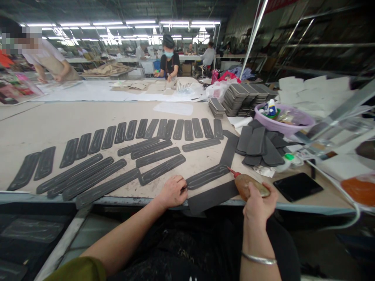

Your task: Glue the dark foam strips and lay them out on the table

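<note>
My right hand (259,199) is wrapped round a squeeze glue bottle (249,186), amber-brown with a thin red nozzle. The nozzle's tip touches or hovers just over the right end of a dark grey padded strip (208,176) with rounded ends and shiny glue lines. At that strip's left end, my left hand (173,191) rests on the table with curled fingers, pinching or pressing its edge; the fingertips are partly hidden. A plain dark strip (213,196) lies nearer me, overhanging the table edge. Another plain strip (229,150) lies beyond the glued one.
Many glue-lined dark pieces (159,168) spread leftward across the table (96,111). Right of the bottle are loose dark pads (256,140), a black tablet (298,186) and a lilac basin (288,127). Stacked pads (237,97) stand behind. A co-worker (170,58) works across the table.
</note>
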Motion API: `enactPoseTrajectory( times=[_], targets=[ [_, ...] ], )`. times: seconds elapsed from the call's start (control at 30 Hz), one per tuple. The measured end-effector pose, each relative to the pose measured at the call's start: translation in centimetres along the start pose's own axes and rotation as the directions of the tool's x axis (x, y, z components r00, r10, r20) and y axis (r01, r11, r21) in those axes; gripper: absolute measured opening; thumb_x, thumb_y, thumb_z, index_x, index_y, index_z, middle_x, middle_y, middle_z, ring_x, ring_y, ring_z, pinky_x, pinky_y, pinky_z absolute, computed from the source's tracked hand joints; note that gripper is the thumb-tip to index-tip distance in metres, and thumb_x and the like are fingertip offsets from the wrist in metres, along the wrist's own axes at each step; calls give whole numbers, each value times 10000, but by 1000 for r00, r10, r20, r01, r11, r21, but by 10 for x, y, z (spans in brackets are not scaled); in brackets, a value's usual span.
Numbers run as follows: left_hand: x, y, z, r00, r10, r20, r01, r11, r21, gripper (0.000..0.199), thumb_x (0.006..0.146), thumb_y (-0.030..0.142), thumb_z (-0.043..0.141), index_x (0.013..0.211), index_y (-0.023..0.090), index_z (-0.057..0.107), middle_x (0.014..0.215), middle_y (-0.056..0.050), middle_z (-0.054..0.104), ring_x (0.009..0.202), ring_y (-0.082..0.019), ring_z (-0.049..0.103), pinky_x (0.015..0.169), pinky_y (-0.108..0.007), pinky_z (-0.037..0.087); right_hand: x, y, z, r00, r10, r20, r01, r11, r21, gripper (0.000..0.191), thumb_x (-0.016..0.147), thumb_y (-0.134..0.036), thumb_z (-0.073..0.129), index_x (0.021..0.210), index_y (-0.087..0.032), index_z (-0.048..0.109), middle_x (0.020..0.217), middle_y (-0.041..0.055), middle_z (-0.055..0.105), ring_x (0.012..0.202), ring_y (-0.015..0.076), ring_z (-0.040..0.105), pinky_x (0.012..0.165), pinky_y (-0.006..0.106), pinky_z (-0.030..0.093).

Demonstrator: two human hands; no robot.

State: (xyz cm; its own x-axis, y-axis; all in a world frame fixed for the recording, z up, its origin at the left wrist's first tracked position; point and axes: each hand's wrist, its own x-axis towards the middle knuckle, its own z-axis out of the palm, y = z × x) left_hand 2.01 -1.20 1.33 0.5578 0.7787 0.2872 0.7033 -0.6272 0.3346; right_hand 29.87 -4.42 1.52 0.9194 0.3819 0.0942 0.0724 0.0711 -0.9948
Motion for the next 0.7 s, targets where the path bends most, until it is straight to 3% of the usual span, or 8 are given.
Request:
enactPoseTrajectory(
  times=[0.27, 0.7],
  targets=[
    [0, -1, 1, 1000, 4, -15, -4, 1000, -5, 50, 764, 170, 505, 755, 185, 552, 790, -48, 537, 803, -193, 511, 772, -327, 439, -5, -11, 0, 1000, -8, -23, 8, 999, -31, 543, 549, -362, 769, 1021, -173, 578, 909, 26, 585, 818, 214, 595, 764, 373, 520],
    [0, -1, 0, 1000, 13, -9, -13, 1000, -13, 46, 772, 176, 509, 769, 186, 553, 797, -48, 539, 811, -192, 516, 779, -329, 443, -5, -1, -1, 998, 49, 47, -53, 995, 85, 565, 550, -351, 774, 1032, -181, 534, 894, 14, 563, 807, 208, 596, 776, 406, 522]
  ],
)
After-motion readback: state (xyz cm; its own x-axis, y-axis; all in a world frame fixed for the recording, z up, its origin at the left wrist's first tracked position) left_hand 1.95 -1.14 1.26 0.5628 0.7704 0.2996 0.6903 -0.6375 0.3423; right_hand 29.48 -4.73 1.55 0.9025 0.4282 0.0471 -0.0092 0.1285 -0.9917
